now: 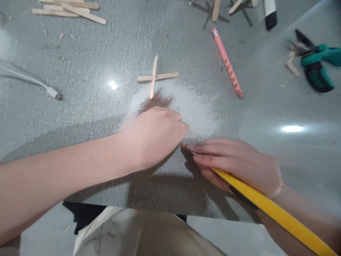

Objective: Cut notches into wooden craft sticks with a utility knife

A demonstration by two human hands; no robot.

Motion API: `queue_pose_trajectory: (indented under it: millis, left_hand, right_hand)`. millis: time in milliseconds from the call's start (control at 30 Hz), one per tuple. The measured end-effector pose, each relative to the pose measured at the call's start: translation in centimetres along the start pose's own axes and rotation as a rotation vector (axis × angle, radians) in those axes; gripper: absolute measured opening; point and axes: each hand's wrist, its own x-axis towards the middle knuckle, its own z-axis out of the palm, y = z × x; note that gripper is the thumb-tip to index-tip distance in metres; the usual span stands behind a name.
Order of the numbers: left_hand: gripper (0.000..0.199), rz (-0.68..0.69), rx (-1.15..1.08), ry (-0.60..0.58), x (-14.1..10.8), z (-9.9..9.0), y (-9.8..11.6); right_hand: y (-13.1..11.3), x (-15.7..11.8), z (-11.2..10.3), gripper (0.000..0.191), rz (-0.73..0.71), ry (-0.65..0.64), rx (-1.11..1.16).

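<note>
My left hand [160, 131] is closed in a fist low over the table, its fingertips turned down and out of sight. A thin wooden tip [182, 144] shows at its lower right edge; whatever else it grips is hidden. Close by on the right, my right hand [234, 160] has its fingers pressed together around a long yellow tool [266, 202] with a dark underside. That tool runs back along my wrist to the lower right, and its front end is covered by the fingers. Beyond my left hand lie two wooden craft sticks [165, 76] crossed in a plus shape.
Pale dust [197, 110] coats the grey table around my left hand. A pink pencil [226, 62], green-and-black pliers [317, 64] and a white-and-black object [270, 16] lie right. Several craft sticks [69, 10] are piled far left, above a white cable [53, 93].
</note>
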Motion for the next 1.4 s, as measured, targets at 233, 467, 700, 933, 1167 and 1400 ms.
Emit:
queue_pose_trajectory:
  millis: [233, 467, 700, 933, 1167, 1400]
  left_hand:
    - [0.027, 0.009, 0.030, -0.024, 0.0, 0.0, 0.2]
    - [0.028, 0.004, 0.020, -0.040, 0.1, 0.0, 0.2]
    - [0.029, -0.013, 0.005, -0.037, 0.0, 0.0, 0.1]
    - [0.028, 0.012, 0.030, -0.022, 0.0, -0.1, 0.1]
    - [0.028, 0.021, 0.033, -0.043, 0.1, 0.0, 0.1]
    - [0.029, 0.002, 0.031, -0.021, -0.1, 0.2, 0.2]
  right_hand:
    - [-0.8, 0.7, -0.6, 0.017, -0.093, -0.030, -0.084]
    - [-0.8, 0.1, -0.3, 0.021, -0.090, -0.026, -0.126]
    - [0.0, -0.8, -0.2, 0.017, -0.034, -0.012, 0.015]
    - [-0.1, -0.4, 0.3, 0.017, -0.085, 0.039, -0.015]
    - [-1.0, 0.2, -0.6, 0.020, -0.105, -0.052, -0.123]
    - [-1.1, 0.3, -0.3, 0.017, -0.088, -0.043, -0.149]
